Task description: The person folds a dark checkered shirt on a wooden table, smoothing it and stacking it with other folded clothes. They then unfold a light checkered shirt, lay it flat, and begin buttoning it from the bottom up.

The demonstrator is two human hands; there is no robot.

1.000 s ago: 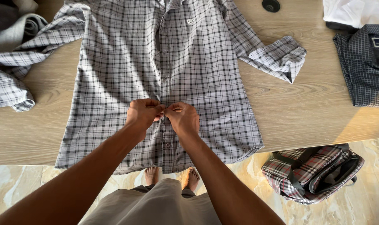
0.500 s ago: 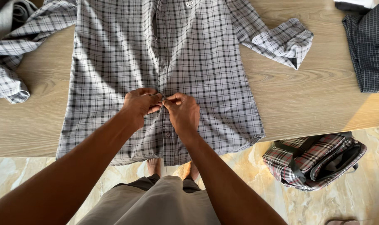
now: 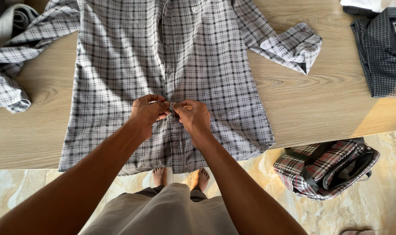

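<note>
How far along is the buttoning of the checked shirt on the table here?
Partway. The checked shirt lies flat, front up, on the wooden table. The left hand and right hand pinch the placket at mid-front. One button below them looks closed. Above the hands the placket gapes near the chest, so upper buttons appear left.

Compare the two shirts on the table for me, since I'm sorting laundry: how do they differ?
The grey plaid shirt lies spread flat, front up, sleeves out; the dark checked shirt lies folded at the table's right edge. The plaid is light with broad checks; the dark one has a fine grid. Both hands, left hand and right hand, pinch the plaid's placket; nothing touches the dark one. Both rest on the wooden table.
</note>
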